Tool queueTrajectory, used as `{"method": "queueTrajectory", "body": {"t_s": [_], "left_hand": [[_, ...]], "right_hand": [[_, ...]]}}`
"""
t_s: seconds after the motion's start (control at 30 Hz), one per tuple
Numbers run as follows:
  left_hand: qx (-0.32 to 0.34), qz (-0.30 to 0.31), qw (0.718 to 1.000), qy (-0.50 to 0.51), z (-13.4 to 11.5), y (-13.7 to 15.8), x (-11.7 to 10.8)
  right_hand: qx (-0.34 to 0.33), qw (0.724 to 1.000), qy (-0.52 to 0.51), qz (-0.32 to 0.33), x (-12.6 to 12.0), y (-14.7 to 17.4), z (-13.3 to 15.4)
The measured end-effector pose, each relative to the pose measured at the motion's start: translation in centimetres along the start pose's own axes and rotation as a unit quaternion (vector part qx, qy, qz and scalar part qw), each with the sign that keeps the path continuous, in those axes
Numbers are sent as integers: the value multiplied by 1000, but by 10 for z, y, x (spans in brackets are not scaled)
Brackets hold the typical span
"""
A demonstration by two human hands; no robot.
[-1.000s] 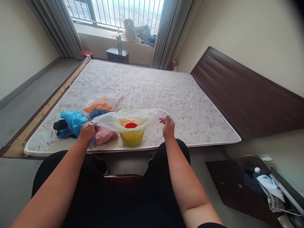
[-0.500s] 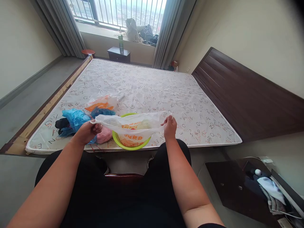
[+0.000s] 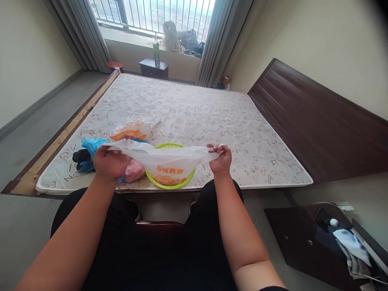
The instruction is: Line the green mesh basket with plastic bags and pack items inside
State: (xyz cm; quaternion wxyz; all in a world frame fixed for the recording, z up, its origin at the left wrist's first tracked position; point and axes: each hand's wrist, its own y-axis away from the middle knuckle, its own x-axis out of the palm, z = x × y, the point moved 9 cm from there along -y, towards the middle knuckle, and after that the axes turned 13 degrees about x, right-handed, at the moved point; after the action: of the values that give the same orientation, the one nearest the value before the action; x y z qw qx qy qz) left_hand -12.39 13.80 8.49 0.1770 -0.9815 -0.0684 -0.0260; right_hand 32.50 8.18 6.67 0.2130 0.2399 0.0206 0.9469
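Between my two hands a thin white plastic bag (image 3: 169,161) with orange print is stretched wide. My left hand (image 3: 110,162) grips its left end, the back of the hand toward me. At the other end, my right hand (image 3: 220,159) pinches the bag with its fingers curled. Behind and below the bag, a lime-green basket (image 3: 169,186) stands on the mattress edge, mostly covered by it. Close to my left hand lie a pink cloth (image 3: 135,170), a blue plastic bag (image 3: 92,144) and a black bundle (image 3: 81,156). Another white-and-orange plastic bag (image 3: 130,131) lies farther back.
The letter-printed mattress (image 3: 188,105) fills the bed frame, with a dark headboard (image 3: 318,121) at right. A low dark cabinet (image 3: 291,238) with clothes stands at lower right. Beyond the bed are a nightstand (image 3: 154,69) with a green bottle (image 3: 157,54) and a red stool (image 3: 114,65).
My left hand has turned so its back shows, and my right hand has shifted slightly right. The bag's mouth has narrowed, and its front now hides the basket's contents.
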Motion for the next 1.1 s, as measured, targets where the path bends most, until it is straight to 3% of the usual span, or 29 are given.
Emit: {"method": "queueTrajectory", "body": {"t_s": [0.1,0.17,0.23,0.3,0.43,0.53,0.6,0.67,0.77,0.87,0.97,1.03,1.1], "left_hand": [[20,-61,984,166,-5,-12,7],[10,-47,985,168,-8,-18,21],[-23,7,993,114,-9,-19,44],[-45,67,996,26,-9,-17,68],[-6,164,975,-148,-15,-9,108],[55,211,962,-167,-22,0,123],[60,248,957,-138,-23,9,128],[22,280,956,-82,-19,17,130],[-53,326,944,-2,-13,28,135],[-67,365,929,4,-10,31,140],[-49,408,911,-35,-4,33,145],[-30,429,900,-68,-2,35,149],[3,412,907,-89,-5,33,152]], "right_hand": [[16,1000,-3,23,15,-1,-1],[14,998,41,38,32,0,1],[-2,989,134,69,59,5,5],[-32,956,262,129,97,15,7],[-119,843,455,259,173,42,-3],[-145,817,492,263,198,49,-13],[-145,830,475,252,200,50,-15],[-123,864,434,223,193,45,-13],[-52,932,326,148,168,30,-8],[31,976,198,81,144,10,-11],[85,986,128,62,131,-5,-18],[99,982,138,80,132,-7,-20],[102,975,169,99,136,-4,-21]]}}
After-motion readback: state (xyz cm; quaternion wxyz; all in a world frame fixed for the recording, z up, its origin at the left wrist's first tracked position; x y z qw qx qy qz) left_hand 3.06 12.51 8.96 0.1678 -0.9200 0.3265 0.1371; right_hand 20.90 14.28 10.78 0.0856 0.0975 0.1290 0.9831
